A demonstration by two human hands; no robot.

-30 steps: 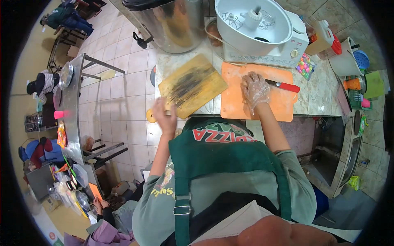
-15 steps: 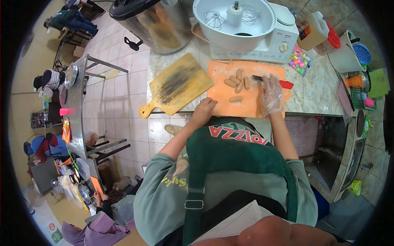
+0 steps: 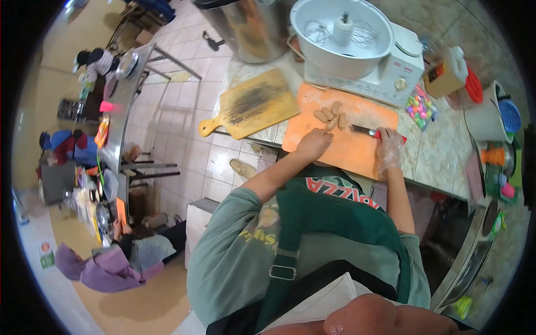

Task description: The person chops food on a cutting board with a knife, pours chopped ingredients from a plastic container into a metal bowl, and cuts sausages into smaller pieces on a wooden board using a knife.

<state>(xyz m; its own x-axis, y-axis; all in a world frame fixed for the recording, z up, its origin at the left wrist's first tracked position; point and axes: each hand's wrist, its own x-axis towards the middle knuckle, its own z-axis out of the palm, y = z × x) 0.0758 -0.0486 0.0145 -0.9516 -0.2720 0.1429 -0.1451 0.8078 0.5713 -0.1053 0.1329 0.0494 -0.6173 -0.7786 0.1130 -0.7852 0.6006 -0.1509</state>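
On the orange cutting board (image 3: 357, 153) lie several short brown sausage pieces (image 3: 320, 115), grouped near its upper middle. My left hand (image 3: 315, 143) is bare and rests at the board's left part, its fingertips closed at a sausage piece (image 3: 331, 124). My right hand (image 3: 389, 148), in a clear plastic glove, is closed round the red handle of a knife (image 3: 364, 130). The knife's blade points left, toward the sausage pieces, without touching my left hand.
A wooden board (image 3: 257, 103) with dark marks lies left of the orange one. Behind stand a white mixer (image 3: 385, 84), a large metal container (image 3: 251, 33), a bag of colourful balls (image 3: 420, 107) and a jug (image 3: 446, 75). Far left, a person (image 3: 128, 259) is at another table.
Sausage pieces now lie on the orange board, absent one second ago. My left hand has moved from beside the wooden board to the pieces; my right has shifted to the knife's handle. The view has turned.
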